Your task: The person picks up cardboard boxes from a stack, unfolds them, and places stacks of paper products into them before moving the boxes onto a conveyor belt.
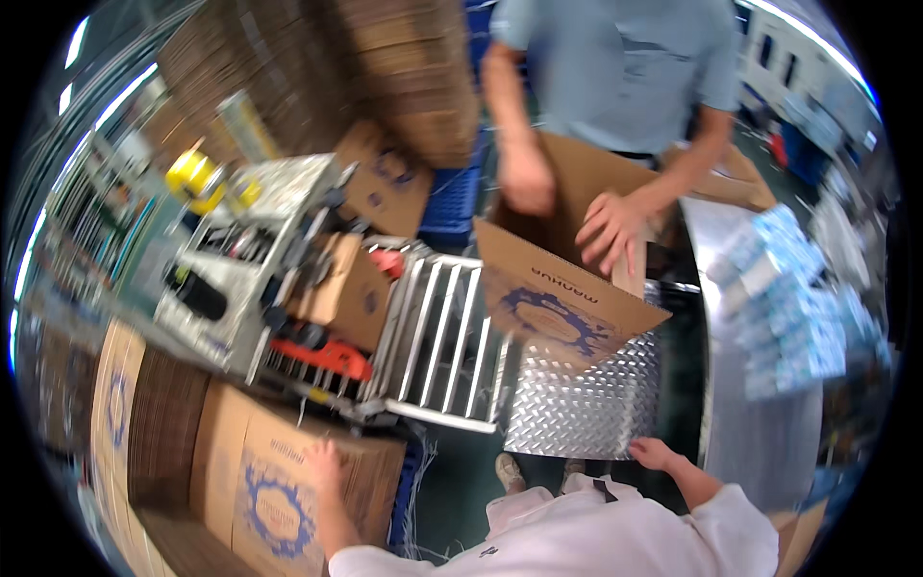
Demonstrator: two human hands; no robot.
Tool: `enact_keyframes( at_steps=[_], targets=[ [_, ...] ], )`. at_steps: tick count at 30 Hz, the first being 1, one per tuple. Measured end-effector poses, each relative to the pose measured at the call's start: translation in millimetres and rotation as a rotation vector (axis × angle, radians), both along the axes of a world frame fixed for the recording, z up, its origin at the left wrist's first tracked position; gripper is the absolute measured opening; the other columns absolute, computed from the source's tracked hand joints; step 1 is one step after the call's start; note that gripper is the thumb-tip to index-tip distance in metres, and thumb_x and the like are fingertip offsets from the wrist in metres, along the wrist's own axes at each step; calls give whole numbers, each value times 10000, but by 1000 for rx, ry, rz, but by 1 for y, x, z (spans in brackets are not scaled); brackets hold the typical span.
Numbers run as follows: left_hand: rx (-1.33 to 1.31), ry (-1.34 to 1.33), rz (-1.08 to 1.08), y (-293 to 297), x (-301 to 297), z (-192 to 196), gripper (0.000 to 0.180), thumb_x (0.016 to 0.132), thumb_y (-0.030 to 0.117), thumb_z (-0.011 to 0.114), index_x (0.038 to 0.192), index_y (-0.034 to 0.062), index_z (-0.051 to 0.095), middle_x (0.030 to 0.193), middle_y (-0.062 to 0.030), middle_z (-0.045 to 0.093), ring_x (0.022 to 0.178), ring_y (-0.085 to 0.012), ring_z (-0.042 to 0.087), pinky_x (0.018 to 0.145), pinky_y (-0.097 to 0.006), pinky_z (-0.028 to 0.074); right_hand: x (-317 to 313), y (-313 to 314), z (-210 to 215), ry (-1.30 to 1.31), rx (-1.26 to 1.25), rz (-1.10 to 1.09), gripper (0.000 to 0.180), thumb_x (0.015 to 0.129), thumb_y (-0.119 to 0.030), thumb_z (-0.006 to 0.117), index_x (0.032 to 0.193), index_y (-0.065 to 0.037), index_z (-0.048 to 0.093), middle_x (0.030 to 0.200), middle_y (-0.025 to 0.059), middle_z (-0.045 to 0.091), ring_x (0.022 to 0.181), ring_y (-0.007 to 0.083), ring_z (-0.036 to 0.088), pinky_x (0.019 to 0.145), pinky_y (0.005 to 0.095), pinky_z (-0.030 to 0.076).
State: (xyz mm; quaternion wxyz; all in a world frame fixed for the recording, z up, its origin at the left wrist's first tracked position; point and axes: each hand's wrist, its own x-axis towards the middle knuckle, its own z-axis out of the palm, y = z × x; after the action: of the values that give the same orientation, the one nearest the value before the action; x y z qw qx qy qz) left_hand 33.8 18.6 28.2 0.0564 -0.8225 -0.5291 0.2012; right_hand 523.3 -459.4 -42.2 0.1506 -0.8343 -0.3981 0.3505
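Note:
At the lower left, my left hand (pixel 325 467) lies with its fingers stretched over a flat, folded cardboard carton (pixel 276 500) with a blue round print. That carton belongs to a stack of folded cartons. My right hand (pixel 654 454) is at the near right corner of a patterned metal plate (pixel 577 413), fingers loosely bent, with nothing seen in it. Across the plate stands an opened cardboard box (pixel 553 303), one printed flap folded out toward me. A co-worker's two hands (pixel 615 231) are over that box, one on its edge; its contents are hidden.
A roller conveyor (pixel 437 337) joins a carton machine (pixel 327 361) with red parts on the left. On the right, a metal table (pixel 760 433) carries piled blue-and-white packs (pixel 788 298). Tall stacks of flat cardboard (pixel 317 77) rise behind. Loose strapping lies on the floor near the left stack.

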Motion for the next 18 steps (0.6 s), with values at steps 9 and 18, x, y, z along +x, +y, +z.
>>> enact_keyframes(
  at_steps=[9, 18],
  targets=[
    [392, -126, 53, -22, -48, 9, 290, 733, 108, 578, 989, 1, 493, 969, -200, 537, 885, -321, 555, 709, -375, 472, -13, -8, 3, 123, 2, -166, 394, 829, -353, 512, 1073, -53, 587, 971, 165, 626, 917, 318, 596, 809, 367, 468],
    [1248, -641, -271, -191, 142, 343, 194, 703, 227, 726, 695, 48, 652, 680, -112, 630, 570, -265, 583, 526, -346, 463, -25, 45, 10, 169, 312, -99, 295, 835, -287, 508, 990, -52, 596, 880, 174, 630, 827, 341, 605, 731, 419, 476]
  ],
)
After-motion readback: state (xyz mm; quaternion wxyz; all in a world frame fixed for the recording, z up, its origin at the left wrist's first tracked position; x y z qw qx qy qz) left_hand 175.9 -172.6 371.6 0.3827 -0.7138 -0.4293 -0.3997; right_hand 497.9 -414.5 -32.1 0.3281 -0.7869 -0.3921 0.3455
